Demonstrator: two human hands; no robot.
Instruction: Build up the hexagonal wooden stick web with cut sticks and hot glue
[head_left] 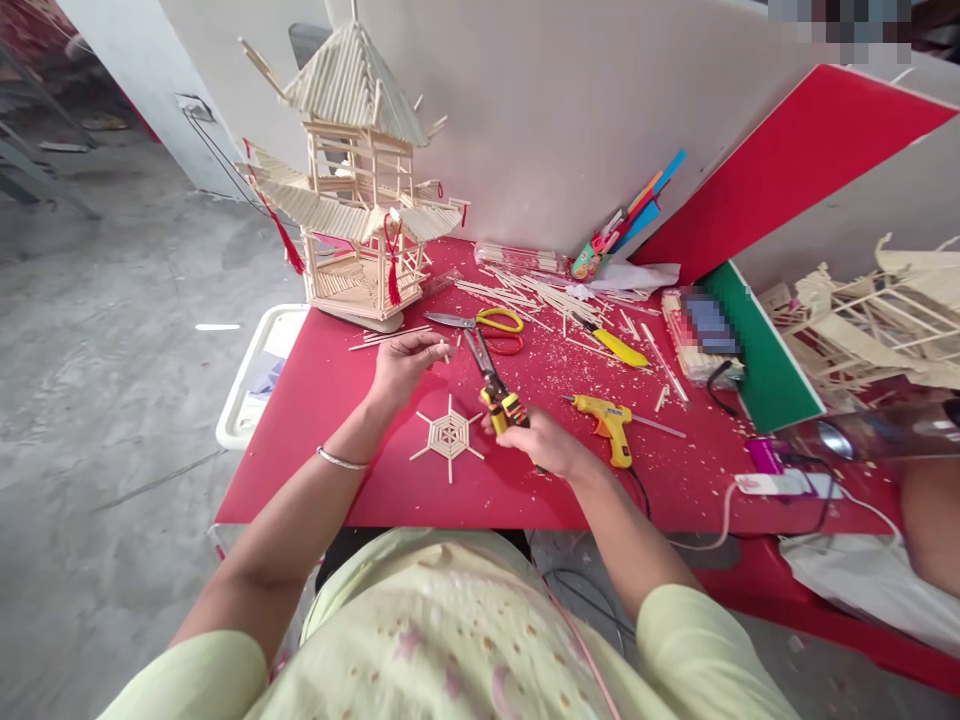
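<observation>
My left hand (405,368) is closed in a pinch on a short wooden stick (447,352) and hovers over the red table. In my right hand (546,443) are pliers (489,372) with yellow and black handles. Their jaws point away from me, just right of the stick and apart from it. Below, between my hands, lies a flat six-armed web (449,438) made of thin sticks. Scissors (480,320) with yellow and red handles rest just beyond the pliers. To the right lies a yellow hot glue gun (611,425) with a clear glue stick in its back.
A stick-built pagoda (360,230) with red tassels stands at the back left. Loose sticks (525,295) and a yellow utility knife (619,348) lie behind my hands. At the right are a power strip (780,486), a green board (776,355) and another person's arm (930,520).
</observation>
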